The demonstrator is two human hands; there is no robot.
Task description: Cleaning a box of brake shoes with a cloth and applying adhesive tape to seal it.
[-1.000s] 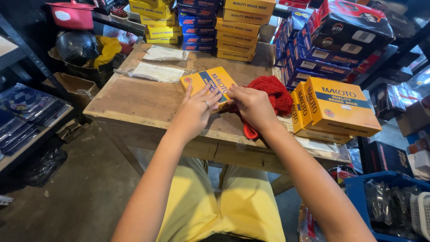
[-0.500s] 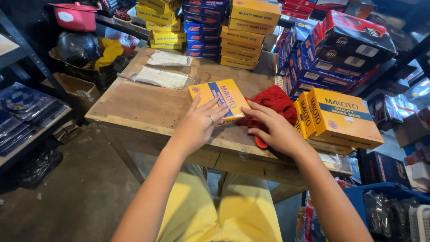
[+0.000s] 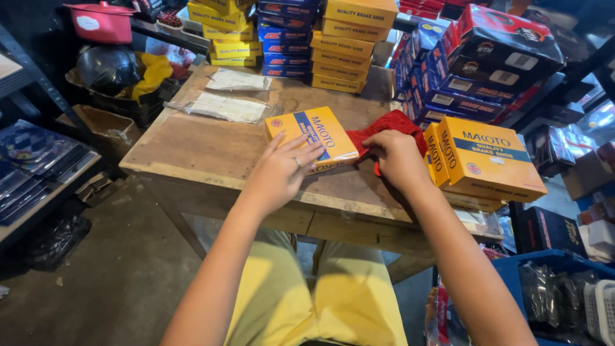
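Observation:
A flat yellow box with a blue stripe (image 3: 312, 134) lies on the wooden table (image 3: 211, 150). My left hand (image 3: 282, 170) rests flat on the box's near side, fingers spread, a ring on one finger. My right hand (image 3: 397, 157) is closed on a red cloth (image 3: 391, 125) that lies bunched just right of the box, touching its right end. A stack of two similar yellow boxes (image 3: 480, 160) stands at the table's right end, next to my right hand.
Stacks of yellow (image 3: 349, 41) and blue boxes (image 3: 285, 38) line the table's back edge. Two clear plastic bags with papers (image 3: 224, 106) lie at the left. Dark and red boxes (image 3: 500, 51) pile at the right. A helmet (image 3: 106, 67) sits at the left, a blue crate (image 3: 557, 288) at lower right.
The view has shifted, so table and box sit lower in the frame. My right hand has drawn the red cloth slightly towards the box's right end. My left hand stays on the box.

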